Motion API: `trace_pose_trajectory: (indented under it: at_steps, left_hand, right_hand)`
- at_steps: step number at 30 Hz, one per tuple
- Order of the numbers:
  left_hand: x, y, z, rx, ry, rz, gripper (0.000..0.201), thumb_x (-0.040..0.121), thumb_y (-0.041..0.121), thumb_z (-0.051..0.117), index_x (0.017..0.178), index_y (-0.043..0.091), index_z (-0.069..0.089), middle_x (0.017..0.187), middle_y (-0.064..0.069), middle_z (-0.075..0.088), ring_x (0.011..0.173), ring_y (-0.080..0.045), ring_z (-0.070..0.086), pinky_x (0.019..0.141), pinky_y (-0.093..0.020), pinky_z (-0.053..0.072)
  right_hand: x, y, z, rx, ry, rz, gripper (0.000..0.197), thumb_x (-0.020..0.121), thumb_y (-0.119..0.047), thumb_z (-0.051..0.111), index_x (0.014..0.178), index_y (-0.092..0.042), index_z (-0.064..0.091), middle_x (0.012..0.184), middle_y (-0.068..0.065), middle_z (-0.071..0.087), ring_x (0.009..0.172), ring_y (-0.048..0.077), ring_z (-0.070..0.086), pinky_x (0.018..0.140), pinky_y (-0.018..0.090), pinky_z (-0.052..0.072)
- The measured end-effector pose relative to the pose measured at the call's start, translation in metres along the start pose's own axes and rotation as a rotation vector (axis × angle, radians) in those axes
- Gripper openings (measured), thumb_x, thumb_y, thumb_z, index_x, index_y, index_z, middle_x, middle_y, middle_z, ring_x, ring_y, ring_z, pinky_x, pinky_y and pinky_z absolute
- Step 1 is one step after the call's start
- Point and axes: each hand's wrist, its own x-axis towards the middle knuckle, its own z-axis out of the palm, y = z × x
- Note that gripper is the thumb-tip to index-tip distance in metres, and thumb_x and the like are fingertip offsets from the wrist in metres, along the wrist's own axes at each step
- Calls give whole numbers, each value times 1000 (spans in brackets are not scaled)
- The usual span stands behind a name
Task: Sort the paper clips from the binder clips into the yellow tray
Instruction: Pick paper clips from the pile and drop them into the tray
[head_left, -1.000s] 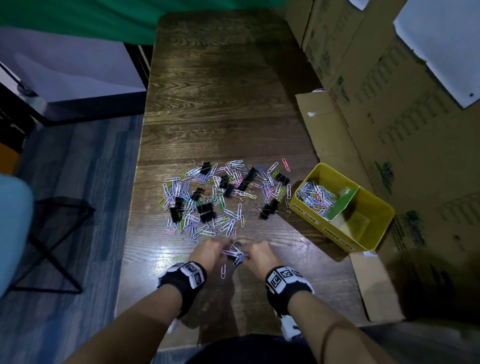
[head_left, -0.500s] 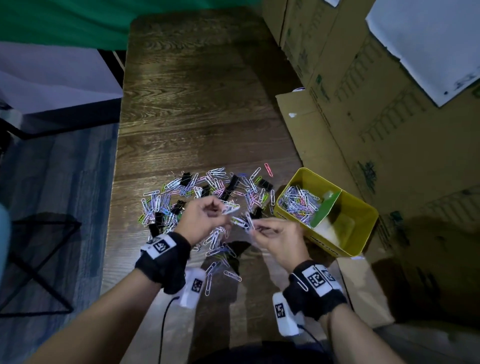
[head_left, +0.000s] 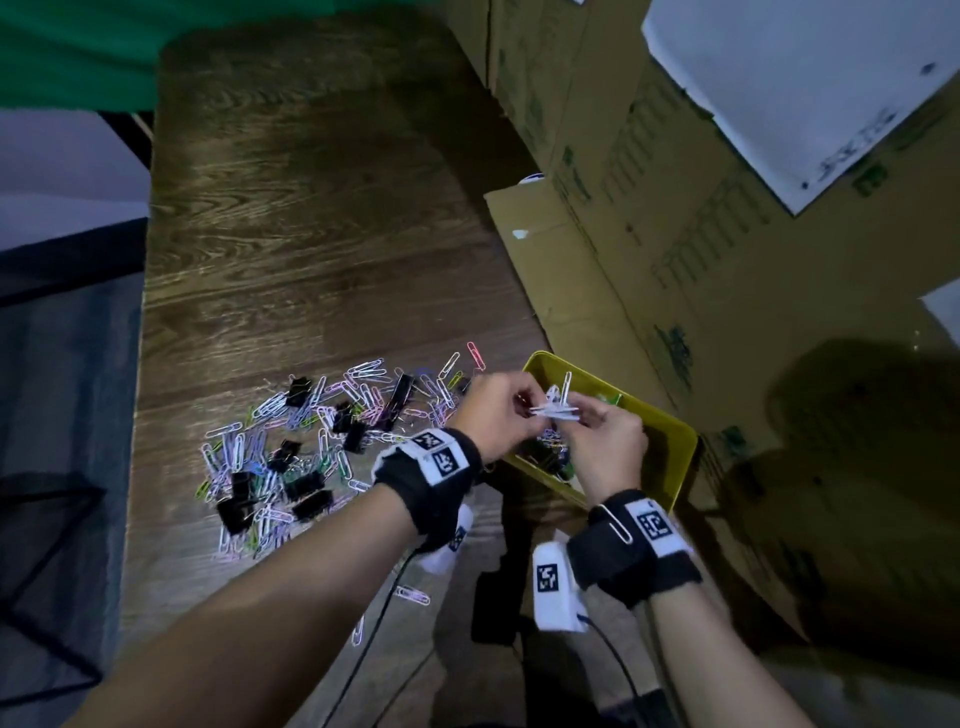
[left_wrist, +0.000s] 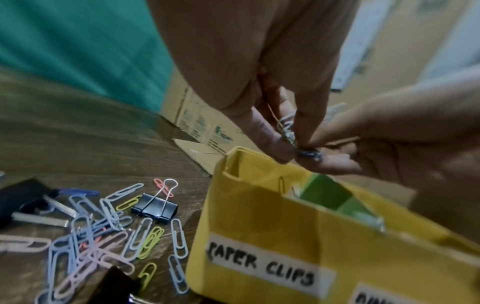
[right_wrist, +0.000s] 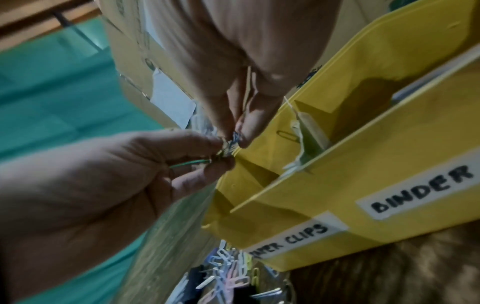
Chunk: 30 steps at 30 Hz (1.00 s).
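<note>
Both hands meet above the left end of the yellow tray, pinching one small bunch of paper clips between them. My left hand pinches it from the left, my right hand from the right. In the left wrist view the bunch hangs over the compartment labelled PAPER CLIPS. The right wrist view shows the same pinch and the BINDER label. A mixed pile of coloured paper clips and black binder clips lies on the wooden table.
Cardboard boxes stand along the table's right side, one flap lying behind the tray. A green divider splits the tray. Two stray paper clips lie near the front edge, and one clings to my right wrist strap.
Both hands have lifted off the table near the front edge and carried the bunch of paper clips right, over the yellow tray. The head view has swung right too.
</note>
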Motion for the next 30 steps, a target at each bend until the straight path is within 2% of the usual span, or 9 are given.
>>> trace_pose_trajectory:
  at_steps: [4, 7, 10, 14, 18, 21, 23, 26, 30]
  left_hand:
    - [5, 2, 7, 338, -225, -4, 27, 73, 14, 70, 99, 16, 67, 83, -3, 65, 74, -18, 55, 73, -23, 45]
    - [3, -4, -1, 339, -226, -63, 37, 77, 21, 70, 114, 20, 64, 100, -6, 68, 87, -19, 60, 83, -24, 47]
    - [-14, -10, -21, 187, -103, -51, 20, 83, 19, 66, 103, 17, 69, 94, 2, 70, 84, -10, 62, 85, -21, 47]
    - [-55, -47, -58, 189, -27, -42, 12, 86, 11, 60, 92, 17, 70, 87, 6, 69, 77, -7, 63, 78, -20, 50]
    - [-115, -102, -72, 502, -190, -57, 23, 87, 8, 51, 102, 17, 66, 102, -2, 68, 91, -17, 63, 82, -29, 52]
    - [-157, -140, -62, 714, -197, 38, 41, 80, 10, 56, 119, 21, 57, 122, -4, 58, 105, -21, 58, 87, -37, 52]
    - [-179, -161, -51, 838, -210, 45, 51, 78, 22, 62, 127, 26, 49, 133, -3, 53, 112, -21, 57, 88, -40, 51]
    - [-205, -180, -36, 942, -265, 46, 52, 82, 37, 52, 132, 33, 40, 136, 5, 51, 118, -19, 55, 93, -40, 48]
    - [-230, -181, -37, 953, -252, 99, 56, 71, 36, 63, 124, 37, 44, 130, 8, 53, 111, -17, 55, 86, -32, 51]
  right_hand:
    - [10, 5, 4, -293, -95, -18, 25, 85, -12, 65, 110, -14, 70, 108, 4, 71, 104, 19, 63, 92, 23, 44]
    - [15, 6, 7, -388, -207, 0, 34, 88, -14, 59, 121, -14, 64, 119, 7, 67, 116, 23, 58, 103, 30, 42]
    - [11, 1, 7, -379, -275, -85, 35, 88, -12, 59, 123, -16, 62, 119, 4, 67, 111, 17, 61, 102, 29, 43]
    - [-10, -7, 10, -314, -369, -292, 22, 88, -13, 61, 108, -18, 70, 99, -9, 69, 88, 3, 62, 87, 22, 50]
    - [-40, 0, 22, -382, -723, -350, 12, 86, -20, 67, 95, -23, 73, 90, -10, 70, 81, 0, 62, 78, 16, 47]
    - [-62, 23, 39, -680, -1086, -311, 9, 86, -22, 67, 90, -19, 74, 93, -4, 73, 86, 8, 66, 82, 23, 51]
    - [-77, 43, 53, -855, -1206, -309, 12, 84, -22, 68, 93, -17, 73, 95, 0, 74, 90, 15, 67, 84, 25, 51]
    - [-97, 67, 73, -1033, -1219, -366, 28, 81, -28, 69, 106, -16, 67, 109, 5, 67, 101, 22, 61, 85, 26, 46]
    - [-115, 85, 94, -1072, -1014, -481, 50, 75, -38, 71, 116, -28, 45, 129, 0, 43, 114, 27, 52, 92, 45, 48]
